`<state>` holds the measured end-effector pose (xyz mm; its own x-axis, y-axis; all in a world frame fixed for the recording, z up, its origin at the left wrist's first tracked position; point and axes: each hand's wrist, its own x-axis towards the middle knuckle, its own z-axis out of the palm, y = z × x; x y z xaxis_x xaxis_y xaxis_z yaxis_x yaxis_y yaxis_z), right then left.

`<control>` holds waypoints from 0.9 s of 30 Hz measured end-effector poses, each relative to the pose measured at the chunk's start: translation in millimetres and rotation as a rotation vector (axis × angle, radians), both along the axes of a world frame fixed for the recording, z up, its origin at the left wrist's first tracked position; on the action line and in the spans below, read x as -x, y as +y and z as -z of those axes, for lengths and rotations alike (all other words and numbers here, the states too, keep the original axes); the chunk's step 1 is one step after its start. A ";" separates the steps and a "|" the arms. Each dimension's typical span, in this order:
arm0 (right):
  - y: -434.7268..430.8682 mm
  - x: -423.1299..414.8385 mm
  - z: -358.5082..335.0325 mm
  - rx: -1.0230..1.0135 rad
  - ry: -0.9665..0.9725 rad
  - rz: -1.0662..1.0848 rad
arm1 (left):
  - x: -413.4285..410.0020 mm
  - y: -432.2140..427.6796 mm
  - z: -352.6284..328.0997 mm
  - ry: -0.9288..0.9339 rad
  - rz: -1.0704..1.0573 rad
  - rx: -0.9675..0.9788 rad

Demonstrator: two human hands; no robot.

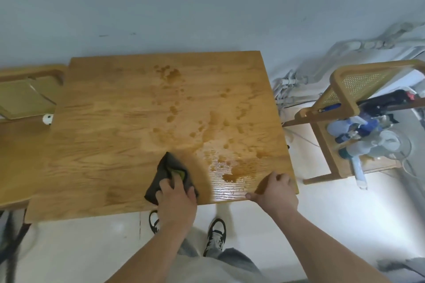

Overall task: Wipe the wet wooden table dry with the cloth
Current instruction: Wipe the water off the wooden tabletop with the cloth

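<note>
A square wooden table [110, 126] fills the middle of the view. Water drops and puddles [230, 176] spread over its right half, from the back centre down to the near right. My left hand [176, 199] presses flat on a dark grey cloth [171, 167] with a green-yellow patch, near the table's front edge at centre. The cloth lies just left of the biggest puddle. My right hand [274, 190] grips the table's near right corner, fingers on top and thumb along the front edge.
A second wooden surface with a chair back [30, 89] adjoins the table on the left. A wooden cane chair [351, 89] holding spray bottles and tools stands to the right. Cables run along the wall behind it. My feet stand under the front edge.
</note>
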<state>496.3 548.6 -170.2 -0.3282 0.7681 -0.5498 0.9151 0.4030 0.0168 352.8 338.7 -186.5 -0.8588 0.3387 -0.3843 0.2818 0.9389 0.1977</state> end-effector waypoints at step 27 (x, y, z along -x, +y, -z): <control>57.5 -15.4 12.8 0.046 -0.007 -0.068 | -32.0 104.8 13.7 0.098 0.333 -0.021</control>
